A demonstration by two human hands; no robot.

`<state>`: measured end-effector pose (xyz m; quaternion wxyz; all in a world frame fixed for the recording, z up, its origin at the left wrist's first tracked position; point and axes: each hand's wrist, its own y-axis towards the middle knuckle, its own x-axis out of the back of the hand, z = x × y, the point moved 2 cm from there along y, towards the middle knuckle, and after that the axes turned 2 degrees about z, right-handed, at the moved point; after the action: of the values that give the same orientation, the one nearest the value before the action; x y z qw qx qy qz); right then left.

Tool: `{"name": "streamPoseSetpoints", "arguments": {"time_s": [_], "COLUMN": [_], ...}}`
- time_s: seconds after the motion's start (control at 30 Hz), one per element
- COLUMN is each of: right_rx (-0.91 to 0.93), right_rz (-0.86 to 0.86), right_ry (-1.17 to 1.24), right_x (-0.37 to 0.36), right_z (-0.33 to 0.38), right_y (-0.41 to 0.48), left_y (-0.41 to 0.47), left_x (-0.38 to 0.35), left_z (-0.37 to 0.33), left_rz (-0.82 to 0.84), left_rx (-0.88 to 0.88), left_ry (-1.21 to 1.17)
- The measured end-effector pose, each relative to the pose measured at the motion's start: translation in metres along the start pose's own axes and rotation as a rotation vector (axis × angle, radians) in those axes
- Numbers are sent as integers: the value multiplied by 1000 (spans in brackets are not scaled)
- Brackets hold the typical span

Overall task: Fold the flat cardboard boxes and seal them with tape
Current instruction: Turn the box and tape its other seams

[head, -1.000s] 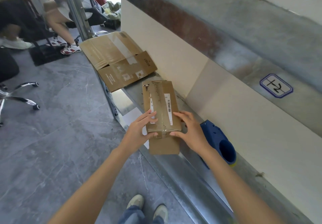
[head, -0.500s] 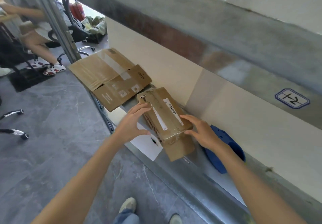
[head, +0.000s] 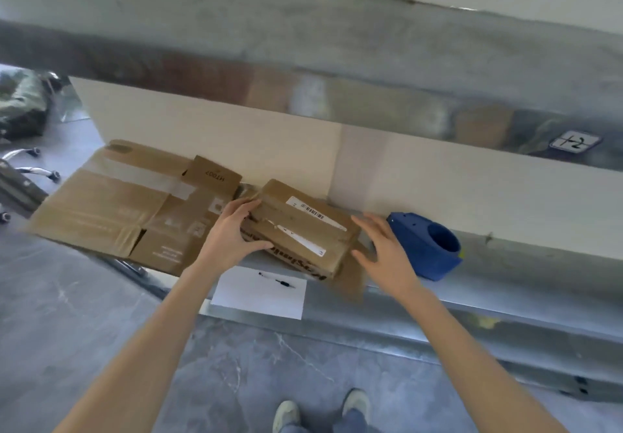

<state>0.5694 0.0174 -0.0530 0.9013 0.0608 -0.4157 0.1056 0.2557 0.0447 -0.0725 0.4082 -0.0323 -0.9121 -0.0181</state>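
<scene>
A small brown cardboard box point(head: 300, 228) with white labels and a barcode lies on the metal shelf point(head: 438, 301), its near flap hanging open over the edge. My left hand point(head: 232, 237) grips the box's left end, thumb below and fingers on top. My right hand point(head: 384, 247) hovers just off the box's right end with fingers spread and holds nothing. A large flat cardboard box point(head: 128, 206) lies to the left, partly off the shelf's end. A blue tape dispenser point(head: 426, 245) sits right of my right hand.
A white sheet of paper point(head: 259, 292) with a pen on it lies at the shelf's front edge. An upper metal shelf beam point(head: 337, 71) crosses overhead. A chair base point(head: 30, 169) and a bag point(head: 20, 105) stand on the grey floor at left.
The small box has turned to lie across the shelf. My right hand has come off its right end. The camera has swung to face the shelf squarely.
</scene>
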Motion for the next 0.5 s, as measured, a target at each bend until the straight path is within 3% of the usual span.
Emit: {"name": "streamPoseSetpoints", "arguments": {"time_s": [0.1,0.27,0.5], "right_rx": [-66,-177,-216], "right_rz": [-23,104,51], "right_ry": [82,178,68], "right_x": [-7,-33,-56], "right_z": [7,16,17], "right_y": [-11,-15,0], "left_y": [-6,-24,-43], "left_x": [-2,-4,1], "left_z": [2,-1,13], "left_rz": [-79,-151,-55], "left_rx": [-9,5,-48], "left_ry": [6,-6,-36]}}
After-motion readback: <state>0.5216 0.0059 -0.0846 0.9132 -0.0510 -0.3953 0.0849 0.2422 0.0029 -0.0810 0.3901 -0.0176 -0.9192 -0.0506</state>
